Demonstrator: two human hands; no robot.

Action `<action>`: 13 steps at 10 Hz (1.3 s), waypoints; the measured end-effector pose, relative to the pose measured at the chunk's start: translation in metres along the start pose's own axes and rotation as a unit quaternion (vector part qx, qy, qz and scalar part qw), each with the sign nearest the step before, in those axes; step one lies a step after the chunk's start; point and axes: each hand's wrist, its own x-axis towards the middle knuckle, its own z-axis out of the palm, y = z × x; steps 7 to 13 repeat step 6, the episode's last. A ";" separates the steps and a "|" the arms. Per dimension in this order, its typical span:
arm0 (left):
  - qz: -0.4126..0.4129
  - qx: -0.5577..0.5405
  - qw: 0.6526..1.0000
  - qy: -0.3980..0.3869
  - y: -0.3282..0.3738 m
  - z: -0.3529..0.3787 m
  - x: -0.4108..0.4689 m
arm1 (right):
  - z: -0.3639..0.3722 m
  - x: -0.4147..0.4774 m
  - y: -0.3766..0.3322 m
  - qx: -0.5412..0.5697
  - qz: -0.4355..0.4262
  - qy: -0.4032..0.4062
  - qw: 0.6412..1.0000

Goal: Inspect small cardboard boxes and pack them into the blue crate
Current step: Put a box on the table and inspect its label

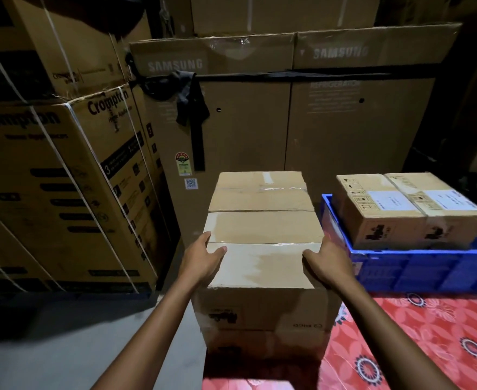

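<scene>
A taped cardboard box (262, 249) tops a stack right in front of me, with another box (260, 192) behind it and more boxes (260, 313) beneath. My left hand (203, 257) grips its left side, thumb on the top. My right hand (327, 260) grips its right side the same way. To the right stands the blue crate (428, 268), which holds two labelled small boxes (381, 209) (443, 204) side by side.
Large Crompton cartons (62, 178) with white straps are stacked on the left. Tall Samsung cartons (288, 108) form a wall behind. A red patterned cloth (414, 342) covers the surface under the crate. Grey floor (62, 347) lies at lower left.
</scene>
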 end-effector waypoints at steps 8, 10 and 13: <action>0.222 0.340 0.907 -0.109 0.003 0.010 -0.016 | 0.011 -0.028 -0.008 -0.223 -0.246 0.063 0.941; 0.222 0.340 0.907 -0.109 0.003 0.010 -0.016 | 0.011 -0.028 -0.008 -0.223 -0.246 0.063 0.941; 0.222 0.340 0.907 -0.109 0.003 0.010 -0.016 | 0.011 -0.028 -0.008 -0.223 -0.246 0.063 0.941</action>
